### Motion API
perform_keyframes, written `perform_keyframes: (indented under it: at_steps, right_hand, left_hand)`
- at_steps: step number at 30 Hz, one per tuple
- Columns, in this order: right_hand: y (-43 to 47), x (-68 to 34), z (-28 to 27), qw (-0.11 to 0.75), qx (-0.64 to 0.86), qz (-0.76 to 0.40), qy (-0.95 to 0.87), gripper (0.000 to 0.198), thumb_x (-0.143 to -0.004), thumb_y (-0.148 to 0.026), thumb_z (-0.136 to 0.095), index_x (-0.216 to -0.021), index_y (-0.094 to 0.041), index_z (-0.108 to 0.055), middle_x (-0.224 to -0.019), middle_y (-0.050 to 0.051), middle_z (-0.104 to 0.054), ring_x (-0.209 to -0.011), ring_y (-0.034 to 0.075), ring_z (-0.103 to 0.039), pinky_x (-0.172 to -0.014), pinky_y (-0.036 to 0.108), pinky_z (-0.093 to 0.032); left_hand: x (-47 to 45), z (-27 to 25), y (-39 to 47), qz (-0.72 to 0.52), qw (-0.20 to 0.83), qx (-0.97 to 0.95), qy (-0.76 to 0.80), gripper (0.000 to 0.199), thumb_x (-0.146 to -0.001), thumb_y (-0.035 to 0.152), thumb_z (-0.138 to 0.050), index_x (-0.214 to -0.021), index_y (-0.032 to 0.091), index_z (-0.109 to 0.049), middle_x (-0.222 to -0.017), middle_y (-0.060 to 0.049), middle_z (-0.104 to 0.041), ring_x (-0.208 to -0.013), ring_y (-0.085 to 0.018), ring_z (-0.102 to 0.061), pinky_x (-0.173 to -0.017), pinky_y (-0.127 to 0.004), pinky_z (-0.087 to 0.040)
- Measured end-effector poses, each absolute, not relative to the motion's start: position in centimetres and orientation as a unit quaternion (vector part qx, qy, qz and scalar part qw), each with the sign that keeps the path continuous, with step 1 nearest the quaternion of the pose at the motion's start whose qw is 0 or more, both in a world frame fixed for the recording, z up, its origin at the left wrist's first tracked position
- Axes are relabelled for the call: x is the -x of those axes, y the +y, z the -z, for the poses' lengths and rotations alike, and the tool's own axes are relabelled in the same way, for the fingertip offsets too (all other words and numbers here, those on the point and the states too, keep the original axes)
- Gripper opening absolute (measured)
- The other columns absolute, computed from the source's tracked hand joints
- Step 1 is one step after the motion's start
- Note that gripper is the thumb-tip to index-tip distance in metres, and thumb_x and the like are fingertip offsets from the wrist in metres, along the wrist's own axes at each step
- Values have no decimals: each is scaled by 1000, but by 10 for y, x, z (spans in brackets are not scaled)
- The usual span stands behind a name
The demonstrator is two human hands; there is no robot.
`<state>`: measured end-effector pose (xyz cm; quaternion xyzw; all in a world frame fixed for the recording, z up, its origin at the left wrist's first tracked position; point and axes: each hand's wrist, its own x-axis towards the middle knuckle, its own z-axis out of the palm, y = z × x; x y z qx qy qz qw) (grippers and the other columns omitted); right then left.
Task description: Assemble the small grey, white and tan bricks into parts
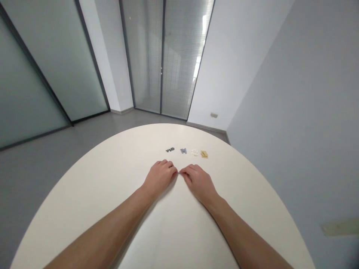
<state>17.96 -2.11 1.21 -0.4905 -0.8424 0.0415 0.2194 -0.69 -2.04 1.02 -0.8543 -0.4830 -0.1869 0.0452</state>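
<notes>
Over the middle of a white round table (92, 186), my left hand (161, 173) and my right hand (199, 181) meet fingertip to fingertip. Each is closed in a pinch. Between the fingertips shows a tiny greyish piece (178, 172), mostly covered and too small to name. Just beyond my hands, small parts lie in a row: dark grey pieces (170, 150), blue-grey pieces (183, 151), white pieces (194, 152) and tan pieces (204, 154), the last group farthest right.
The table's curved far edge (165, 124) lies beyond the small parts. Past it are a grey floor (123, 121), glass panels with blinds (176, 63), frosted panels (56, 48) at the left and a pale wall (303, 101) at the right.
</notes>
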Motion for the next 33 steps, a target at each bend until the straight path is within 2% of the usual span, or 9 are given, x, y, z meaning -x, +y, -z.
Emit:
perform_keyframes:
  at_steps: [7,15,33]
  right_hand:
    - [-25,-179,-18,216,498,-54,-838,20,-89,-13,-57,-96,-25,-72,-100,2,-72,-99,19,-62,-85,31,-48]
    - [-23,-179,-10,244,501,-40,-829,13,-89,-17,-59,-94,-22,-69,-96,3,-71,-97,19,-61,-86,32,-48]
    - [-23,-178,-13,237,510,-44,-826,17,-88,-16,-59,-93,-24,-74,-96,2,-73,-97,19,-64,-82,30,-50]
  left_hand:
    - [8,-9,-21,193,32,861,-469,23,-93,18,-52,-90,20,-75,-90,-6,-70,-86,-20,-62,-81,-35,-48]
    - [7,-7,-20,207,24,848,-488,20,-92,18,-54,-91,20,-74,-91,-6,-71,-88,-21,-63,-80,-35,-49]
    - [7,-7,-21,238,-13,833,-499,21,-90,15,-55,-93,23,-74,-93,-3,-72,-88,-20,-63,-78,-34,-49]
